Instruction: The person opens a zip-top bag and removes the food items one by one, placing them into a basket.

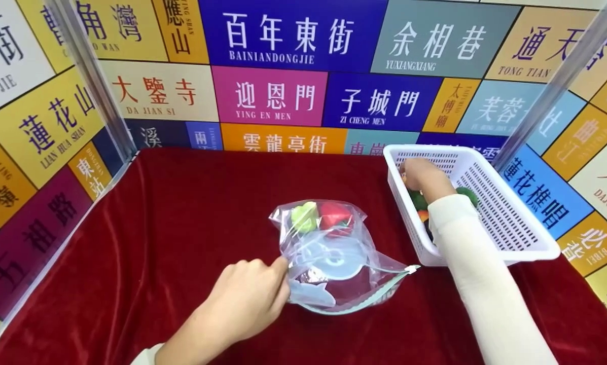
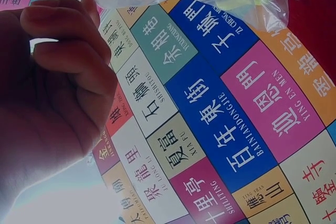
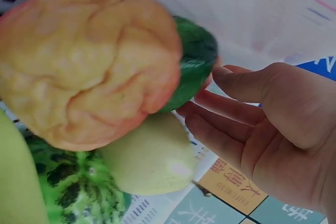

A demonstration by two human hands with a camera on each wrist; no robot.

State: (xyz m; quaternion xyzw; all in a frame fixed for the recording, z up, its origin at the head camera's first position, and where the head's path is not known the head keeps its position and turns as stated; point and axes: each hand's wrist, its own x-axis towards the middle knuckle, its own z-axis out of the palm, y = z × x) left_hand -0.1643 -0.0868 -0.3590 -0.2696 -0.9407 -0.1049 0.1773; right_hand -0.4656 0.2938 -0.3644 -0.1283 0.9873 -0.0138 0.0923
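Observation:
A clear zip bag [image 1: 371, 246] lies on the red cloth with its zip edge toward me. Inside it are a light green lobed piece of produce [image 1: 303, 218] and a red one [image 1: 335, 215] with some green. My left hand [image 1: 250, 299] pinches the bag's left edge, thumb against curled fingers. My right hand [image 1: 426, 177] reaches into the white basket [image 1: 521, 256]. In the right wrist view, its fairly straight fingers and thumb touch the end of a dark green piece of produce [image 3: 195, 59], beside a large wrinkled yellow-orange one [image 3: 89, 66].
Also in the basket are a pale green round fruit [image 3: 152, 156] and a mottled green one [image 3: 79, 182]. Red velvet cloth [image 1: 197, 203] covers the table. Behind stands a wall of coloured sign panels [image 1: 270, 96], with clear upright edges at both sides.

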